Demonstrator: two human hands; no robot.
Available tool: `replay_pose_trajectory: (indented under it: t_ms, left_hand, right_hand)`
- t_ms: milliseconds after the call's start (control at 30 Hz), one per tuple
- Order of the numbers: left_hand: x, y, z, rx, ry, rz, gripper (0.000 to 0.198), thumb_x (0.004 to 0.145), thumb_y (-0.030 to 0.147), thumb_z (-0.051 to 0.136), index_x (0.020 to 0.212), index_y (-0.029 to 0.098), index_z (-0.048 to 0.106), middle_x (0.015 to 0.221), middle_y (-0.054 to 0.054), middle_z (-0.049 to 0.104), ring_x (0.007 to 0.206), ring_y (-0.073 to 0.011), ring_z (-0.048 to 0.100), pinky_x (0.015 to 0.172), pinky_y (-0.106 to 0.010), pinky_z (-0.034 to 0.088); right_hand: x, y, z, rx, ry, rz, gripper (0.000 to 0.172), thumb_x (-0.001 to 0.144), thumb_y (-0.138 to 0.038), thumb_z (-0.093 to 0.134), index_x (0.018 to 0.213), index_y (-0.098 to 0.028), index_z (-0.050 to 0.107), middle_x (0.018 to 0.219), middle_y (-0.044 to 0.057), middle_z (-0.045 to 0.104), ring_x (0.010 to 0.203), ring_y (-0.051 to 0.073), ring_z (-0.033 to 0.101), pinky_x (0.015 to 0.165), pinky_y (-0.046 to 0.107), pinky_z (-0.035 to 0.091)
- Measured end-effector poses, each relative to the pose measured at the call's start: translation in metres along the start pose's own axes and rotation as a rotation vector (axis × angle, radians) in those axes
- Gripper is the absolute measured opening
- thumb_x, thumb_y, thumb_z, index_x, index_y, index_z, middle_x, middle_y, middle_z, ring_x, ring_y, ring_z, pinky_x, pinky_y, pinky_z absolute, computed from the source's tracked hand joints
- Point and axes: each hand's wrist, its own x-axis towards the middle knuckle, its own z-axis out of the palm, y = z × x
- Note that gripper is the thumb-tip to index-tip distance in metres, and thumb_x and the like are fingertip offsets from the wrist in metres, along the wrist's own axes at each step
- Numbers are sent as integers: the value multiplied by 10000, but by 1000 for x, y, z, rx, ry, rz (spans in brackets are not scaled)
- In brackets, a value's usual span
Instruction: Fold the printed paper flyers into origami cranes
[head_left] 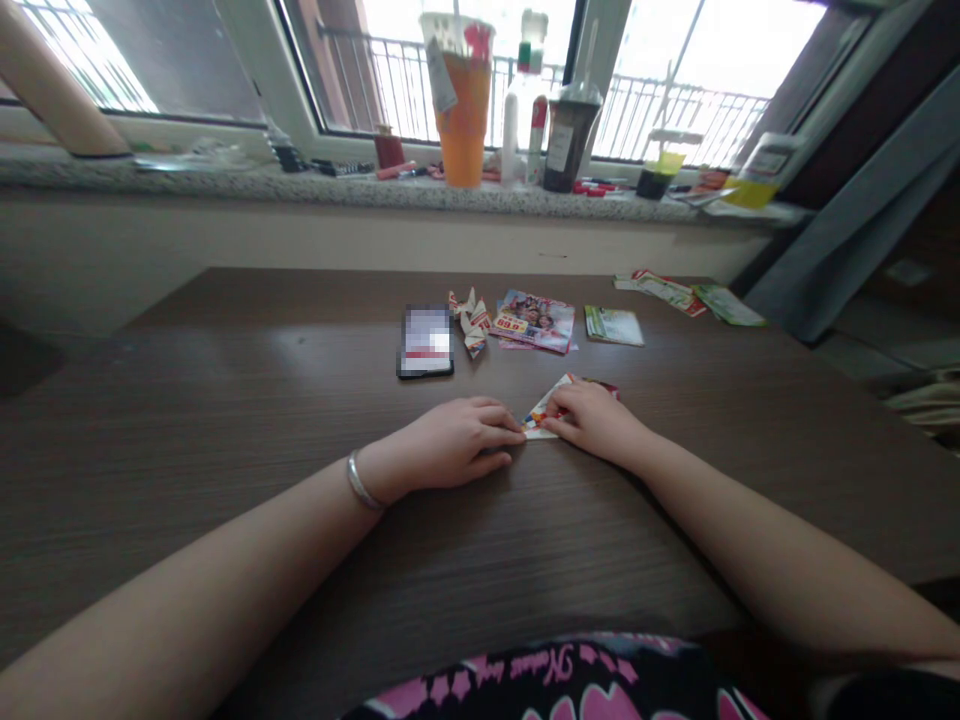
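Note:
A small folded piece of printed paper (537, 424), white with red, yellow and blue print, lies flat on the brown table. My right hand (592, 420) covers most of it, fingers bent, with thumb and forefinger closed on the sheet. A dark red part of the paper shows beyond my right knuckles. At its left corner rest the fingertips of my left hand (469, 440), whose fingers are stretched out over the tabletop. A silver bangle circles my left wrist. Just beyond lie a phone (427, 342) and a folded paper figure (472, 322).
A stack of printed leaflets (536, 320) and a green-and-white card (614, 325) lie farther back. More leaflets (667, 292) sit at the far right corner. Along the windowsill (345, 190) stand an orange drink cup (463, 120), a dark cup (570, 140) and bottles.

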Motion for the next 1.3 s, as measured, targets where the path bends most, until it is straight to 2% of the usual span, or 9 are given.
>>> replay_pose_trajectory:
  t_ms: [267,433,567,767,967,1100,1300]
  left_hand:
    - [0,0,-1,8,-28,-40,292,927,257,525,1188,202,645,1158,-71,649,1074,-217,584,954,-361,475]
    - [-1,0,-1,-23,-44,-99,262,926,241,519,1140,212,668,1145,-68,645,1051,-202,606,937,-336,486]
    - [-1,0,0,-79,-15,-148,226,915,234,531,1095,206,666,1138,-65,645,1052,-198,608,945,-339,485]
    - [0,-1,3,-176,28,-207,138,899,209,542,967,172,657,1082,-78,659,1040,-190,613,942,-335,487]
    - [-1,-5,5,-209,50,-152,141,909,198,522,935,171,659,1075,-69,664,1017,-172,616,936,-311,487]
    - [-3,-6,6,-119,75,-83,168,915,198,512,990,183,662,1125,-65,658,1016,-169,618,912,-291,493]
    - [-2,-5,6,-2,39,-8,182,924,190,489,984,182,661,1058,-64,686,1045,-177,617,939,-308,489]
  right_hand:
    - [1,1,2,-25,-9,-2,180,873,-345,606,772,-196,606,850,56,692,847,208,612,801,320,414]
    - [1,2,3,-43,-5,-5,190,875,-356,599,770,-198,605,841,54,689,851,211,611,839,332,400]
    - [-2,-3,0,-81,2,-13,212,894,-372,556,781,-197,595,857,59,690,852,209,608,787,315,391]
    - [-8,-14,-9,-234,19,-59,252,923,-385,481,828,-183,596,874,85,689,876,226,597,802,336,360]
    - [-11,-19,-12,-286,9,-82,277,941,-383,452,860,-176,617,907,81,687,918,229,586,834,347,339]
    - [-12,-26,-13,-283,26,-154,296,948,-409,449,897,-186,636,909,73,676,929,230,570,877,366,317]
    - [-10,-30,-7,-167,39,-212,243,943,-361,478,867,-203,647,878,59,664,896,212,547,856,342,331]
